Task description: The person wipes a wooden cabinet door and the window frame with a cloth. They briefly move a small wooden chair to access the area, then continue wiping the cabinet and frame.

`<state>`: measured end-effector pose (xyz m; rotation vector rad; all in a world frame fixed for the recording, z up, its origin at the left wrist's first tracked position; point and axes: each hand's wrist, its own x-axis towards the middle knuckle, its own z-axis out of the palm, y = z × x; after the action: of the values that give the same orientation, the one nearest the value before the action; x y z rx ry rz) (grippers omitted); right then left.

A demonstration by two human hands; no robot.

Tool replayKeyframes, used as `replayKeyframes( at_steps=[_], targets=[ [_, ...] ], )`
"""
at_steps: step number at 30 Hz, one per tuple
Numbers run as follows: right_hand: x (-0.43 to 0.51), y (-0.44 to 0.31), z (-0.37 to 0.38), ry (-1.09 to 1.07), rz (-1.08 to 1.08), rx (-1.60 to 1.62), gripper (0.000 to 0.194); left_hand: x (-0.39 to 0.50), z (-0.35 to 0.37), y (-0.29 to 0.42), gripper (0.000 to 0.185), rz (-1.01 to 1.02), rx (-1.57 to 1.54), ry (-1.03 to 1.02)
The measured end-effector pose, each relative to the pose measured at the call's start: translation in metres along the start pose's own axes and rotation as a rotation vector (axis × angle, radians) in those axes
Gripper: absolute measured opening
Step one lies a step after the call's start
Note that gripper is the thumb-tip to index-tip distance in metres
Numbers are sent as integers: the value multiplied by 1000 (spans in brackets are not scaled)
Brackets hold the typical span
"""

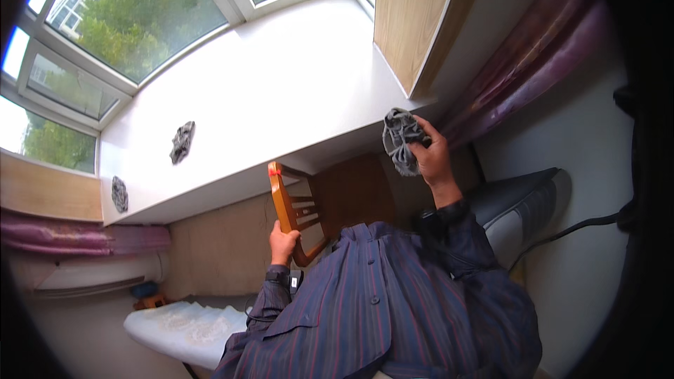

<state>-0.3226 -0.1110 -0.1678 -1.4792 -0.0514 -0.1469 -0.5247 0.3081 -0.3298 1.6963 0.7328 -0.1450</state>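
Observation:
My right hand [435, 160] holds a crumpled grey cloth [401, 142] between thumb and fingers, just off the front edge of a white windowsill [263, 79]. With my left hand [284, 242] I grip the top of the backrest of a wooden chair [284, 205], which has a red mark near its upper corner. Two more crumpled grey cloths lie on the sill: one [182, 142] left of the middle, the other [119, 193] near the left end.
Windows [142, 16] frame the sill's far side, with a wood-grain panel [413, 16] at its right. Purple curtains [532, 58] hang at both ends. A dark padded item [518, 202] stands at the right, and a surface with a white cover [184, 326] at the lower left.

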Motion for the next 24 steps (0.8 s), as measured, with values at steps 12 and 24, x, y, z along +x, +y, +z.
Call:
replayKeyframes(
  at_steps=[12,24],
  targets=[
    [12,-42,-3,252,-184,-85,55,56,-11,38,65,98,618,84],
    [19,-84,33,168,-227,-238,53,76,-46,34,61,254,729,355]
  ],
)
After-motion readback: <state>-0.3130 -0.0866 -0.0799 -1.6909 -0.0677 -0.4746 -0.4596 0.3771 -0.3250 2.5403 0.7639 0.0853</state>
